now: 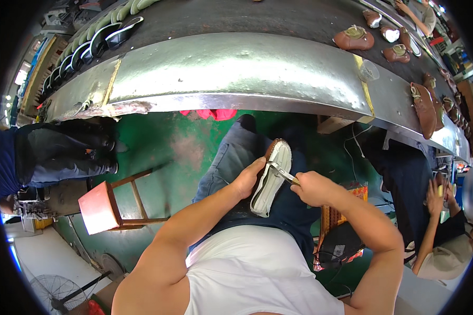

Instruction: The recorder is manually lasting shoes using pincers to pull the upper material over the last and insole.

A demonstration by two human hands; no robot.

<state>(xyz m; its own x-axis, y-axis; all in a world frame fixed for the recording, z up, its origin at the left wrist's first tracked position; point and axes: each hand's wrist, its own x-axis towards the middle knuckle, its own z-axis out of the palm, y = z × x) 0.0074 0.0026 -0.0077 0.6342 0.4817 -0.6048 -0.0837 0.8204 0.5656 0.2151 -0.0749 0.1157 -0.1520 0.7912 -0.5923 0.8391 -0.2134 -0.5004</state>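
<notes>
A brown shoe (272, 177) rests over my lap with its whitish underside facing up and its toe pointing away from me. My left hand (249, 177) grips the shoe along its left edge, thumb close to the brown rim near the toe. Closed round the handle of metal pliers (285, 172) is my right hand (316, 188). The pliers' head lies against the underside, near my left thumb. Whether the jaws pinch any material is too small to tell.
A metal-edged conveyor bench (231, 68) runs across ahead. Several brown shoes (353, 38) stand on it at right, dark shoe parts (115, 34) at left. A red-topped stool (97, 207) is at my left. Co-workers sit on both sides, one hand (434, 197) visible at right. A fan (58, 294) stands behind-left.
</notes>
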